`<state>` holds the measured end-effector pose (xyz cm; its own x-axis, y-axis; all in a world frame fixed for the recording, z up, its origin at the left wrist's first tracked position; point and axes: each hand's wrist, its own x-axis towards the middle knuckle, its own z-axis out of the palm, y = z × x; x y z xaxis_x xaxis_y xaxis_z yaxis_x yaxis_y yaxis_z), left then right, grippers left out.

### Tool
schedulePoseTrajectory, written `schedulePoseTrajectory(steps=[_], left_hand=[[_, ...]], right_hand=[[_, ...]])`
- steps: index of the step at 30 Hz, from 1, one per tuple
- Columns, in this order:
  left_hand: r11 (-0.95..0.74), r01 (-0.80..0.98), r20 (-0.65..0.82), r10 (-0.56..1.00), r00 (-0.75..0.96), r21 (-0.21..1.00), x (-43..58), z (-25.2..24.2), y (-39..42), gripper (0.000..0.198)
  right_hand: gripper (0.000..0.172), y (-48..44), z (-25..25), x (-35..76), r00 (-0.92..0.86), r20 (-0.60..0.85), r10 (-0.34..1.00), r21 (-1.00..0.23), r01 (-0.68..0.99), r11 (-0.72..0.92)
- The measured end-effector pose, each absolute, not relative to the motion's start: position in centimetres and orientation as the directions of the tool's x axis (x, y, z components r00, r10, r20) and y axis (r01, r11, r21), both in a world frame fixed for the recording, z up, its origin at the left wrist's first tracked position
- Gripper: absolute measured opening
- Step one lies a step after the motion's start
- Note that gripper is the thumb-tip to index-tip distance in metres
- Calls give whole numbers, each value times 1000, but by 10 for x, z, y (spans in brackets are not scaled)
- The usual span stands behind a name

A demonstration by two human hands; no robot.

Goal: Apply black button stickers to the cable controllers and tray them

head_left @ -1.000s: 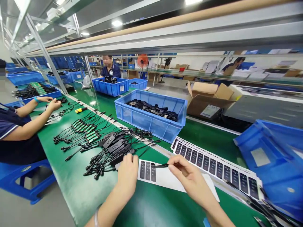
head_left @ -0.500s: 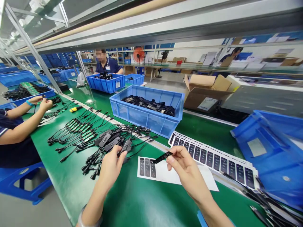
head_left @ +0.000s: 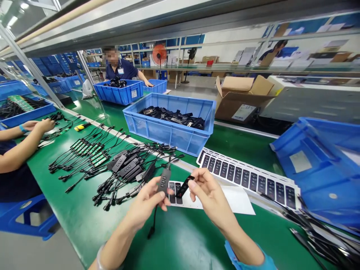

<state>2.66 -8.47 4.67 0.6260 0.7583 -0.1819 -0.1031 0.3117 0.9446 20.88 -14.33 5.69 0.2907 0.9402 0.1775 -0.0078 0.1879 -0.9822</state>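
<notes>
My left hand (head_left: 152, 198) grips a black corded controller (head_left: 164, 179), a slim box with a row of buttons, its cable hanging below. Between the thumb and fingers of my right hand (head_left: 206, 189) is a black label (head_left: 184, 187) with small printed marks, held tilted close to the controller. Behind them a white label sheet (head_left: 239, 200) lies on the green table, a few black labels left at its left end. To the left sits a pile of similar black controllers (head_left: 128, 167) with cables, beside green circuit boards (head_left: 90, 152) on cables.
A blue bin (head_left: 168, 133) of black parts stands behind the pile. More label sheets (head_left: 244, 178) lie at the right, near a tilted blue bin (head_left: 320, 176) and black cables (head_left: 323, 236). At the left, a co-worker's hands (head_left: 39, 125) are at the table; another person stands behind.
My left hand has lifted a controller from the pile and brought it right, up to the label. My right hand has moved slightly left and turned the label more upright.
</notes>
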Motion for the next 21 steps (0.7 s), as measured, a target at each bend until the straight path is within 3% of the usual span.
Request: schedulePoseTrajectory(steps=[3,7,21], left_hand=[[463,-131,-226,636,738,876,37,42,-96,55],[546,-157,-234,578,782,823,44,37,-104,57],[594,-196,-244,578,779,780,47,35,-107,52]], right_hand=[[26,-142,50,205,280,124,952,-989,-48,143],[29,-141,46,203,257,58,965,-996,-54,74],[27,-142,44,204,241,14,970,-998,-61,29]])
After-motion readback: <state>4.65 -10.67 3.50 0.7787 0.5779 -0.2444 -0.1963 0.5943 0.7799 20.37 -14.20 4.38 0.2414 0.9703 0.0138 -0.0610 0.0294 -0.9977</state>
